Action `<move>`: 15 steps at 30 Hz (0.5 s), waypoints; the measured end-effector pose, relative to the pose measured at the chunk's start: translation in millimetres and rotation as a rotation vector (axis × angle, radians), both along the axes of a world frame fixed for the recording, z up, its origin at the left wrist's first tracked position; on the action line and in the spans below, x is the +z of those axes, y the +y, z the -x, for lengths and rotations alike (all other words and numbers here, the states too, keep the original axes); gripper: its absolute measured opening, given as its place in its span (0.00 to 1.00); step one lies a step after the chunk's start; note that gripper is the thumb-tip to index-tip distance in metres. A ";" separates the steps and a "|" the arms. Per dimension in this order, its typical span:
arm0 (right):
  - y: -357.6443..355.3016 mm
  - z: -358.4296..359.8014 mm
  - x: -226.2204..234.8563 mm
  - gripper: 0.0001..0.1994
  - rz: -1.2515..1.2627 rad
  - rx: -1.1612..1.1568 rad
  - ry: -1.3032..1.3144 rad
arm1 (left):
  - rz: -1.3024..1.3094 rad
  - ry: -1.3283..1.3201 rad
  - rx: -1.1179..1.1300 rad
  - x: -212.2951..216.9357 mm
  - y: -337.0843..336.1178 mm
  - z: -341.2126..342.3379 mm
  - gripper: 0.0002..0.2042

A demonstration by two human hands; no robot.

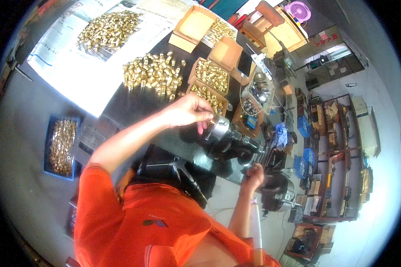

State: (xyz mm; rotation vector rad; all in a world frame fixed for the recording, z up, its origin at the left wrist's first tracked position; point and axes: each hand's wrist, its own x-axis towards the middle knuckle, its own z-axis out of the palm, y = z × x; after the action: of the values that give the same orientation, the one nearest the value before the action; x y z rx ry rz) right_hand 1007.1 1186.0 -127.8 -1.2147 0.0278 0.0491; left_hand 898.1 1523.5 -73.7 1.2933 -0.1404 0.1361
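Note:
My left hand (192, 110) reaches across the bench to a round metal chuck (219, 126) on a small lathe-like machine (236, 144). Its thumb and fingers pinch at the chuck's face, where a bit of brass colour shows; it looks like a small brass fitting, mostly hidden by the fingers. At the machine's other end my right hand (254, 177) is closed around a handle, largely covered by the fist. Beside the left hand stands an open cardboard box (221, 105) of brass fittings (205, 94). A loose heap of brass fittings (152, 74) lies on the dark bench behind my forearm.
Newspaper (80, 75) under another brass pile (109, 33) covers the far left. A blue crate (47, 147) of fittings stands low at left. An air gun (182, 171) lies near my body. A phone (245, 63) and metal parts sit beyond the machine. Shelving (343, 178) lines the right.

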 end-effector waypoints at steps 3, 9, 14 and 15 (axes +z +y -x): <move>-4.5 -15.1 -16.5 0.07 0.004 -0.016 0.019 | 0.002 0.025 0.023 2.9 -3.2 2.3 0.07; 13.0 -23.0 -25.7 0.07 0.026 -0.109 0.030 | -0.008 0.060 0.037 1.6 -4.3 0.0 0.07; 9.0 -17.1 -17.5 0.07 0.013 -0.135 0.052 | -0.024 0.014 0.038 1.8 -2.0 -2.8 0.04; 5.6 -13.9 -13.8 0.07 0.029 -0.145 0.050 | -0.015 0.022 0.015 2.9 -2.2 -1.9 0.04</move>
State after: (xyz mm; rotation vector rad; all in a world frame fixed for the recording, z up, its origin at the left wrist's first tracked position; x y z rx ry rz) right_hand 1021.0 1191.5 -141.6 -1.2375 0.1608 -0.0482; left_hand 900.0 1521.3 -70.7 1.3111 -0.1133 0.1342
